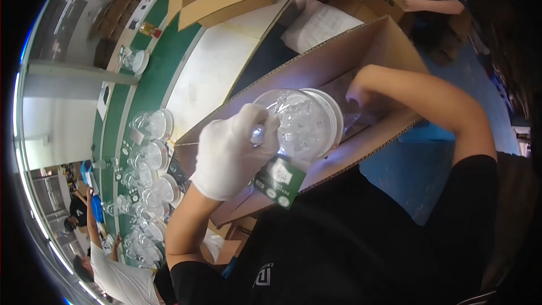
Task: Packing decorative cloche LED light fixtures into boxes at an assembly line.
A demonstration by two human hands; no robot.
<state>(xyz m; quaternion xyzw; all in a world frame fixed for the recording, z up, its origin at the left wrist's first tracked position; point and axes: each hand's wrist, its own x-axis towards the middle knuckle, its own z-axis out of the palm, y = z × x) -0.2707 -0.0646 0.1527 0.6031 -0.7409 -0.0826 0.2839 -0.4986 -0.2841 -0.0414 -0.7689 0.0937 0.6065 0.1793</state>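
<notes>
My left hand [237,149], in a white glove, is closed on the near-left part of a clear round vessel [302,124] with a pale rim. The vessel is held above an open cardboard carton [316,62]. A green printed tag [280,182] hangs beside it, just below my gloved fingers. My right arm bends over the carton's far right side, and my right hand [359,87] reaches down into it. The fingers of that hand are hidden, so what they touch cannot be seen.
Several similar clear vessels [161,155] stand along a green conveyor belt [169,59] at left. Another open carton [226,0] and a white plastic bag [319,28] are beyond. A worker in a white shirt [121,277] is at lower left; another person's arm [432,5] shows far right.
</notes>
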